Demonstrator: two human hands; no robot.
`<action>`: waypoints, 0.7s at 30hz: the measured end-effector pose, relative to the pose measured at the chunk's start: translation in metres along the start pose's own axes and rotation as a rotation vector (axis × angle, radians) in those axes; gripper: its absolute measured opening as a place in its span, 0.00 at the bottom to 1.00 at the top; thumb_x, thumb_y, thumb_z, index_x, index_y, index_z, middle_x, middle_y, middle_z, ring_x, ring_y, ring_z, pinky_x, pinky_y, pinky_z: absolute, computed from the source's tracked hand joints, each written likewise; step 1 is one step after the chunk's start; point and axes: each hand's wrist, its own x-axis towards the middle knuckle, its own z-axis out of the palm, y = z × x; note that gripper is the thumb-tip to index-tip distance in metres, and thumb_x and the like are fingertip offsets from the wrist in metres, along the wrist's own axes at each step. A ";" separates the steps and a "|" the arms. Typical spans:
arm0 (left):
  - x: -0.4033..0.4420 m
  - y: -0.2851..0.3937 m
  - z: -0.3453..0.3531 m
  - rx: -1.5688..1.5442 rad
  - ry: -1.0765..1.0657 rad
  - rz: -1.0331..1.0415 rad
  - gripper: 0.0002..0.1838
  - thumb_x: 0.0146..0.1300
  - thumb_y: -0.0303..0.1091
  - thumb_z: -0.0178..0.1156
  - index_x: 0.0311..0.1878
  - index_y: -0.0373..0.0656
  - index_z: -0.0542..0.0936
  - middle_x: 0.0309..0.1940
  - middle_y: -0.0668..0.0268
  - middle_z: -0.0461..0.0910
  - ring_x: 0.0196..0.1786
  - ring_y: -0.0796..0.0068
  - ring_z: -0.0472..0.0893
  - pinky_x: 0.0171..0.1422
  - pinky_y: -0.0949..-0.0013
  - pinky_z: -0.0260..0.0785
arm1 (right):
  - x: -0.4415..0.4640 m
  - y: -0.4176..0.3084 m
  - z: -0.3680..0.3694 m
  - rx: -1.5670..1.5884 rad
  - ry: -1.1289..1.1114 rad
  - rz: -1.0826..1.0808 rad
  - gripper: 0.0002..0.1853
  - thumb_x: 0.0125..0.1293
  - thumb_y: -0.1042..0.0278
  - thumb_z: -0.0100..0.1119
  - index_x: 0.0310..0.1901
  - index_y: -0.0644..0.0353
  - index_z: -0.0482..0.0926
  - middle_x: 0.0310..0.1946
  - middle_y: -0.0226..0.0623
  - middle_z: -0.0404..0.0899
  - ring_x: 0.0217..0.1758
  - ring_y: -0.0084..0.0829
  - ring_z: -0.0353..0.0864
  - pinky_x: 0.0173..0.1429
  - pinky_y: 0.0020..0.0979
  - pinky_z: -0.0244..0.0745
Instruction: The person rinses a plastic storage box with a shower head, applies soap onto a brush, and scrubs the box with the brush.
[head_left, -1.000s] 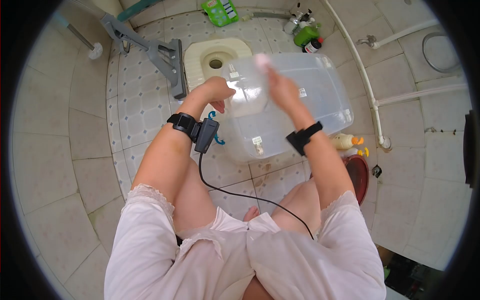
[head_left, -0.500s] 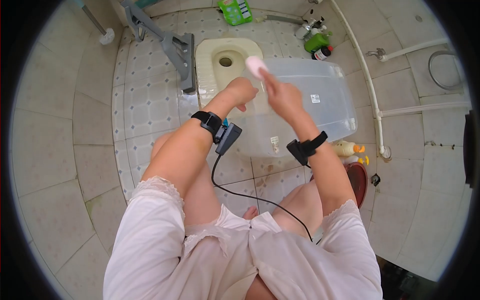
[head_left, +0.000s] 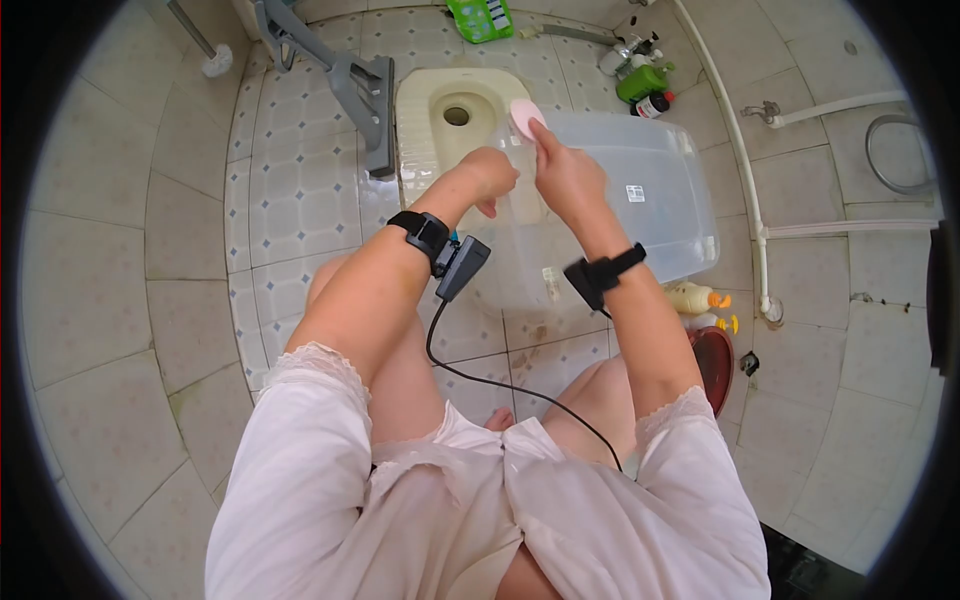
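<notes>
My right hand is closed on a pink oval object, smooth on the side that shows; its underside is hidden, so I cannot tell its exact kind. It is held over the upper left part of a large clear plastic bin. At the bin's left edge, my left hand has its fingers curled down, with the thumb pointing toward me; the fingertips are partly hidden. The bin carries a small white label and stands partly over the squat toilet.
A grey folded mop-like frame stands left of the toilet. Beyond are a green packet and a green bottle. Pump bottles and a dark red basin sit at right. A black cable hangs from my left wrist device.
The pink object has tilted slightly and now shows clearly instead of blurred. My right hand has shifted very little. My left hand stays at the bin's edge.
</notes>
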 end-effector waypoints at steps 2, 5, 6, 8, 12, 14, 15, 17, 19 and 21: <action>-0.003 0.001 -0.003 0.010 0.024 -0.007 0.30 0.78 0.46 0.52 0.47 0.16 0.78 0.36 0.40 0.85 0.31 0.52 0.90 0.35 0.59 0.87 | -0.008 -0.005 -0.001 -0.012 0.005 -0.052 0.22 0.75 0.61 0.55 0.69 0.36 0.76 0.22 0.46 0.83 0.25 0.53 0.84 0.29 0.53 0.76; -0.007 0.006 -0.009 -0.071 0.003 -0.034 0.30 0.78 0.45 0.53 0.46 0.16 0.78 0.35 0.40 0.85 0.31 0.52 0.90 0.35 0.60 0.87 | -0.030 -0.016 -0.018 -0.010 -0.057 -0.072 0.22 0.74 0.62 0.55 0.68 0.38 0.77 0.21 0.46 0.83 0.25 0.52 0.84 0.28 0.52 0.76; -0.008 0.009 -0.007 -0.053 -0.014 -0.021 0.30 0.77 0.45 0.54 0.46 0.15 0.78 0.35 0.40 0.85 0.31 0.52 0.90 0.35 0.60 0.87 | -0.037 -0.016 -0.024 0.008 -0.128 -0.024 0.22 0.74 0.62 0.54 0.68 0.38 0.77 0.21 0.47 0.83 0.25 0.51 0.85 0.29 0.52 0.77; -0.006 0.005 0.004 -0.031 -0.048 -0.008 0.30 0.77 0.45 0.54 0.45 0.15 0.78 0.35 0.40 0.85 0.30 0.52 0.90 0.35 0.60 0.87 | -0.017 -0.007 -0.014 -0.045 -0.071 -0.041 0.23 0.73 0.62 0.55 0.69 0.38 0.77 0.21 0.47 0.83 0.25 0.51 0.85 0.29 0.52 0.77; -0.005 0.005 0.000 -0.083 -0.004 -0.027 0.29 0.77 0.44 0.54 0.43 0.15 0.79 0.34 0.40 0.85 0.30 0.53 0.90 0.35 0.61 0.87 | 0.005 0.001 -0.002 -0.110 0.036 -0.082 0.25 0.72 0.64 0.57 0.70 0.40 0.76 0.20 0.46 0.82 0.23 0.49 0.85 0.28 0.51 0.77; -0.004 0.007 -0.002 -0.066 -0.003 -0.027 0.28 0.77 0.43 0.53 0.43 0.16 0.79 0.35 0.40 0.86 0.31 0.53 0.90 0.35 0.61 0.87 | -0.022 -0.014 -0.009 -0.066 -0.016 -0.112 0.24 0.72 0.64 0.57 0.69 0.40 0.77 0.20 0.46 0.83 0.24 0.50 0.85 0.28 0.51 0.77; 0.000 0.005 -0.002 -0.049 -0.021 -0.014 0.28 0.77 0.43 0.53 0.44 0.16 0.79 0.35 0.40 0.86 0.31 0.53 0.90 0.35 0.61 0.87 | -0.034 -0.021 -0.014 -0.024 -0.066 -0.134 0.24 0.72 0.64 0.57 0.68 0.41 0.77 0.21 0.46 0.83 0.24 0.50 0.85 0.28 0.51 0.77; 0.000 0.006 0.003 -0.032 -0.048 0.000 0.28 0.77 0.43 0.53 0.45 0.16 0.79 0.36 0.40 0.86 0.31 0.53 0.90 0.35 0.61 0.87 | -0.030 -0.020 -0.017 -0.050 -0.106 -0.076 0.24 0.71 0.64 0.57 0.68 0.40 0.78 0.20 0.45 0.82 0.23 0.50 0.85 0.28 0.51 0.77; -0.002 0.007 0.004 -0.042 -0.028 -0.026 0.29 0.77 0.44 0.52 0.46 0.17 0.80 0.36 0.41 0.87 0.32 0.53 0.90 0.35 0.61 0.87 | -0.005 -0.010 -0.008 -0.066 0.025 -0.090 0.25 0.71 0.63 0.58 0.70 0.37 0.77 0.20 0.45 0.82 0.22 0.50 0.84 0.28 0.50 0.77; 0.001 0.004 0.002 -0.041 -0.030 -0.031 0.29 0.77 0.45 0.52 0.46 0.17 0.80 0.37 0.40 0.87 0.32 0.53 0.90 0.36 0.61 0.87 | -0.011 -0.014 -0.003 -0.085 0.010 -0.085 0.24 0.72 0.62 0.58 0.69 0.37 0.77 0.20 0.45 0.82 0.23 0.50 0.84 0.28 0.51 0.77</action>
